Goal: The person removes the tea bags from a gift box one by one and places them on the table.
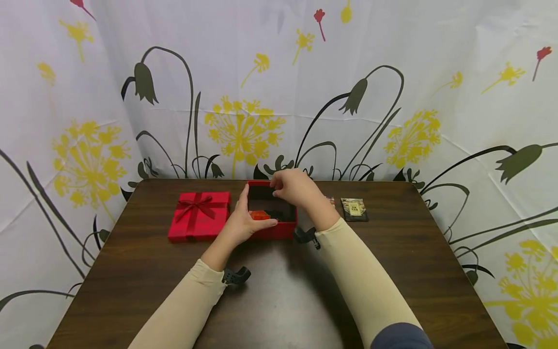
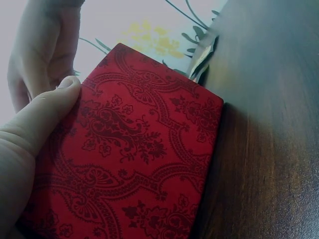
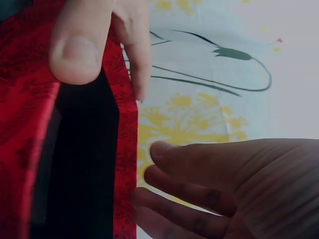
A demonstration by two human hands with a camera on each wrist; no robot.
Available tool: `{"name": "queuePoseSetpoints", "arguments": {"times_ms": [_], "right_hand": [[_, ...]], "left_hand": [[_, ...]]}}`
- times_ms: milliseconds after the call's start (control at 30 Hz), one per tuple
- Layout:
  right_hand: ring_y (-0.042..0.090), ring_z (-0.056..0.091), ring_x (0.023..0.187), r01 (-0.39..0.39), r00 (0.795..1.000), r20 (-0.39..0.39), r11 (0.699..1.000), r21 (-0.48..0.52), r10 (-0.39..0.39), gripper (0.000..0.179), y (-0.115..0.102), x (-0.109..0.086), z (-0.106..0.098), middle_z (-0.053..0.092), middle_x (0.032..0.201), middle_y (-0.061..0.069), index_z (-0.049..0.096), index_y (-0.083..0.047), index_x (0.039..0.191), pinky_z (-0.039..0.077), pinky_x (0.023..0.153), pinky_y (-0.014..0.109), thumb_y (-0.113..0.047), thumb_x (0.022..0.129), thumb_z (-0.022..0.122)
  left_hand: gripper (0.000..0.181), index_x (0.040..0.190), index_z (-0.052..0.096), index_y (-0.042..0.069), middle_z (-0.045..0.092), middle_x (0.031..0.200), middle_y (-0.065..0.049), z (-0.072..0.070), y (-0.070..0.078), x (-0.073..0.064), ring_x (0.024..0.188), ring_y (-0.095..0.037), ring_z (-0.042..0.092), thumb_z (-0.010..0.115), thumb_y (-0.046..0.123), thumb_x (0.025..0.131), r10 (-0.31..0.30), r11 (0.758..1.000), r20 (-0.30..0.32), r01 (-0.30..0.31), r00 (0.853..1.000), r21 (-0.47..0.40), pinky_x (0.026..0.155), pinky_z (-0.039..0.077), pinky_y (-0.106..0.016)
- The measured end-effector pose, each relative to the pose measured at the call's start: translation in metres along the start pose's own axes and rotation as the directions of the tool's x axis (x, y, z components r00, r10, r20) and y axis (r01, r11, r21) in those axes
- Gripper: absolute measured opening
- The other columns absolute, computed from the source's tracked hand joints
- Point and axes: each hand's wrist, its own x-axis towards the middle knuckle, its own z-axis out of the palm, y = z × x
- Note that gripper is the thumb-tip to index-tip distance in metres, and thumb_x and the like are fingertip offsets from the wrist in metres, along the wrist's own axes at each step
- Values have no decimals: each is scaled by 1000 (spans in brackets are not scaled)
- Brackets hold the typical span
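A red box [image 1: 274, 230] with a dark floral pattern and black inside stands uncovered near the table's back edge. My left hand [image 1: 241, 223] holds it at the left, thumb over the front rim and fingers along the outer side. Inside, an orange packet [image 1: 259, 215] lies by the thumb, with a dark item [image 1: 275, 214] beside it. Over the box's back right part is my right hand [image 1: 294, 186]. In the right wrist view this right hand [image 3: 199, 184] has loosely bent fingers beside the rim [image 3: 126, 159], and nothing shows between thumb and fingers.
Left of the box lies a red lid [image 1: 209, 225] with a dark red ribbon bow. A small black and gold packet [image 1: 355, 209] is on the right, and another small item [image 1: 332, 200] is mostly hidden behind my right wrist. A flowered curtain [image 1: 279, 87] hangs behind the table.
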Motion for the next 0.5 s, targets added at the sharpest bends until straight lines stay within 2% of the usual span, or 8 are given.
{"name": "queuePoseSetpoints", "arguments": {"times_ms": [200, 333, 500], "right_hand": [[21, 72, 97, 26, 988, 155, 997, -76, -14, 11, 2, 28, 15, 80, 104, 1, 82, -14, 105, 61, 91, 41, -19, 96, 85], [19, 71, 97, 14, 968, 250, 996, -84, 8, 15, 6, 38, 25, 79, 106, 2, 82, -13, 106, 62, 91, 40, -19, 94, 88], [18, 72, 101, 0, 949, 315, 996, -87, 27, 20, 13, 45, 34, 80, 110, 1, 84, -13, 109, 63, 94, 40, -21, 92, 90]], "left_hand": [[141, 176, -8, 34, 7, 184, -12, 0, -2, -1, 168, -44, 14, 95, 50, 81, -8, 1000, 1, 8, 1000, -5, 127, 29, -73], [139, 176, -8, 36, 7, 184, -13, 0, -2, -1, 168, -45, 14, 94, 51, 82, -10, 1000, 3, 10, 1000, 2, 127, 30, -74], [138, 175, -8, 37, 7, 184, -16, 1, 0, 0, 167, -47, 16, 94, 50, 83, -17, 1000, 1, 17, 1000, 10, 126, 31, -74]]}}
